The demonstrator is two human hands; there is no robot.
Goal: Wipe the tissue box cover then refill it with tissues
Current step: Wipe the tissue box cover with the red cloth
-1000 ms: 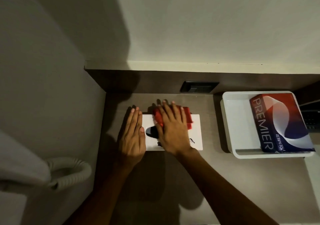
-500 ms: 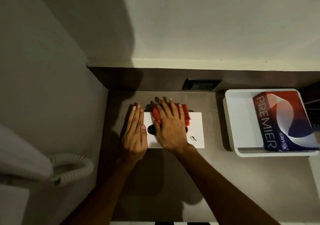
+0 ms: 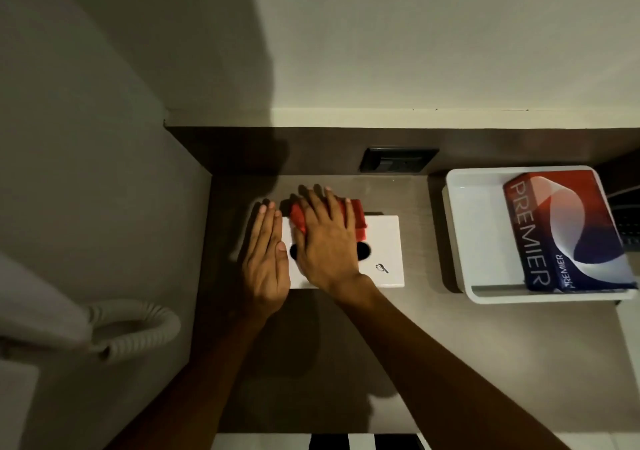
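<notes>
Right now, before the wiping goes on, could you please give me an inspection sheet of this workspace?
Surface: brown countertop, in a wall corner.
Job's things: white tissue box cover lies flat, dark opening up; red cloth on its far edge; PREMIER tissue pack waits in white tray at right.
Clutter: nothing seen.
Hands: left hand lies flat along the cover's left edge; right hand presses the cloth flat.
Cables: coiled phone cord at left.
Surroundings: dark wall socket behind; plain walls.
</notes>
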